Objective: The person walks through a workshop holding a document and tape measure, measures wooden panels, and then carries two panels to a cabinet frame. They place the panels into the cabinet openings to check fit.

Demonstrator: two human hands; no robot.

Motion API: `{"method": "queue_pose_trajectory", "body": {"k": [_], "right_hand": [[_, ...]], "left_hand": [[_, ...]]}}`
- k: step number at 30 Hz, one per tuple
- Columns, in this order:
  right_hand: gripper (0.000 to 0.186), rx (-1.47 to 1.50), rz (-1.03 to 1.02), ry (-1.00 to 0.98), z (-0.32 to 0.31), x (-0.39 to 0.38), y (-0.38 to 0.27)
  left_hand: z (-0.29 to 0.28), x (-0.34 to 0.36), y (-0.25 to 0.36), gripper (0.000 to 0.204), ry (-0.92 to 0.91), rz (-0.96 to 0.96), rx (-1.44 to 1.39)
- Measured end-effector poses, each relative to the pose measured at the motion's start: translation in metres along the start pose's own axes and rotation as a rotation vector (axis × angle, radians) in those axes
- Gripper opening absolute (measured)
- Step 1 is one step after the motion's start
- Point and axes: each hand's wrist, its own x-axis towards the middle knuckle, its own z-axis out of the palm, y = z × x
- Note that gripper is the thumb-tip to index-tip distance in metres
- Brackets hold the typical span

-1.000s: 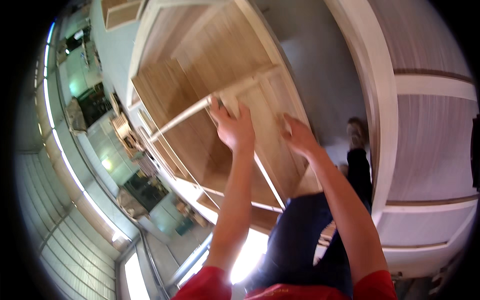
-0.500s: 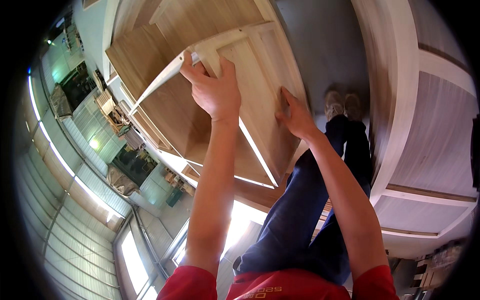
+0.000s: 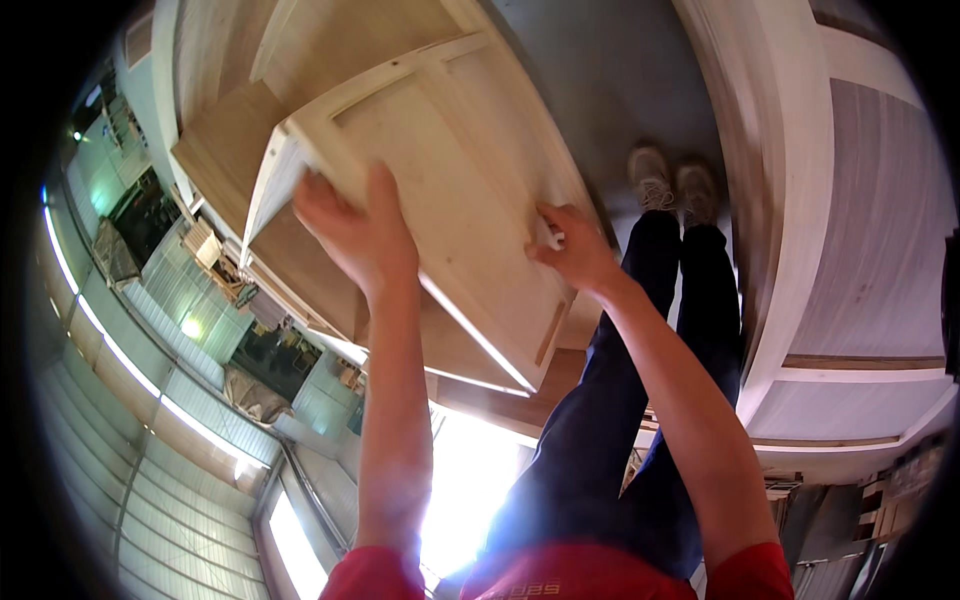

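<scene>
A pale wooden panelled door (image 3: 430,170) lies aslant over a wooden cabinet carcass (image 3: 225,140) in front of me. My left hand (image 3: 362,232) is over the door's left part, fingers spread and slightly blurred. Whether its fingertips touch the wood I cannot tell. At the door's right edge, my right hand (image 3: 580,255) has its bent forefinger and thumb on the frame. Its other fingers are hidden, and it seems to grip that edge. The door's white edges show on the left and along the bottom.
Close on my right stands a large pale wooden cabinet frame (image 3: 800,200) with panels. Grey floor (image 3: 590,80) runs between it and the carcass, with my shoes (image 3: 675,185) there. Stacked wood pieces (image 3: 205,245) and a ribbed wall (image 3: 180,490) are at the left.
My left hand has let go of the door's upper left edge and spread its fingers. The door lies flatter over the carcass. The whole view has shifted somewhat.
</scene>
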Motion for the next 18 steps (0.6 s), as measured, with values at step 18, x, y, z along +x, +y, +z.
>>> {"method": "queue_pose_trajectory", "body": {"k": [18], "right_hand": [[0.039, 0.429, -0.003, 0.184, 0.033, -0.058, 0.075]], "left_hand": [[-0.101, -0.163, 0.016, 0.037, -1.042, -0.921, 0.12]]}}
